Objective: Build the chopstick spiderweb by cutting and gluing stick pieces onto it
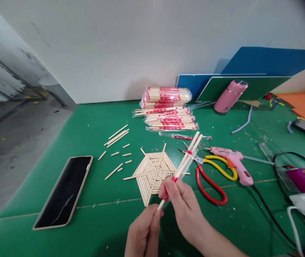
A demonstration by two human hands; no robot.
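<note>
My left hand (143,233) pinches the lower end of a pair of wooden chopsticks (188,155) in a clear wrapper with red print. My right hand (184,207) grips the same pair a little higher, fingers closed round it. The chopsticks slant up to the right over the green table (93,221). Just behind my hands lies a flat hexagonal web of glued wooden sticks (154,171). A pile of wrapped chopstick packs (168,109) sits at the back of the table.
Red and yellow scissors (211,178) and a pink glue gun (235,160) lie right of the web. Cut stick pieces (117,142) are scattered to its left, with a phone (65,191) face up. A pink bottle (230,96) and coloured boards (249,78) stand behind.
</note>
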